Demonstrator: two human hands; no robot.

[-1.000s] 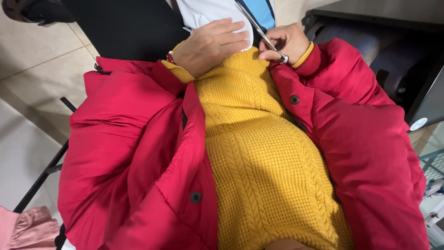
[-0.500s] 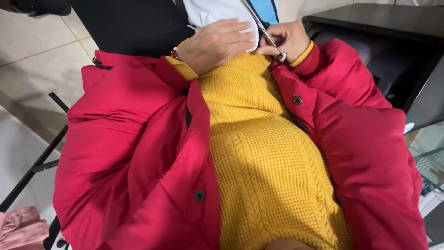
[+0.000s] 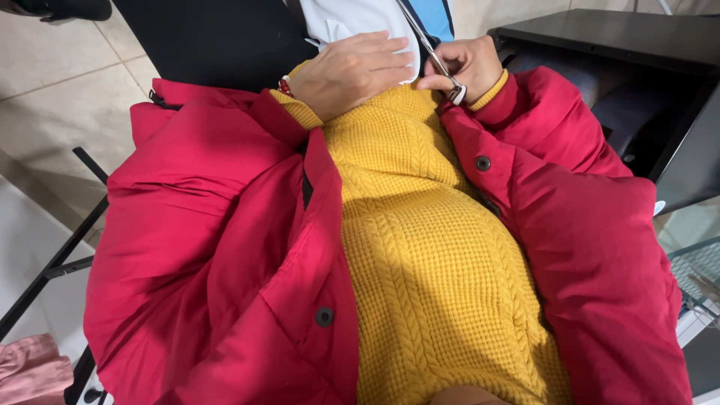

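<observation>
White cloth [image 3: 360,19], top centre of frame, pressed flat by the spread left hand [image 3: 352,71]; scissors [image 3: 439,64] pinched in the right hand [image 3: 465,67] beside it; cutting judged underway, steady blade alignment required.

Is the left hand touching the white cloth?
Touching. The head view shows the left hand lying flat on the white cloth, its fingers overlapping the cloth's lower edge.

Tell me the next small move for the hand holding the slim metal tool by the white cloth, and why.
Probably ease the thin metal tool a little further along the white cloth. The right hand pinches it at the cloth's edge, while the left hand lies flat on the cloth, steadying it.
</observation>
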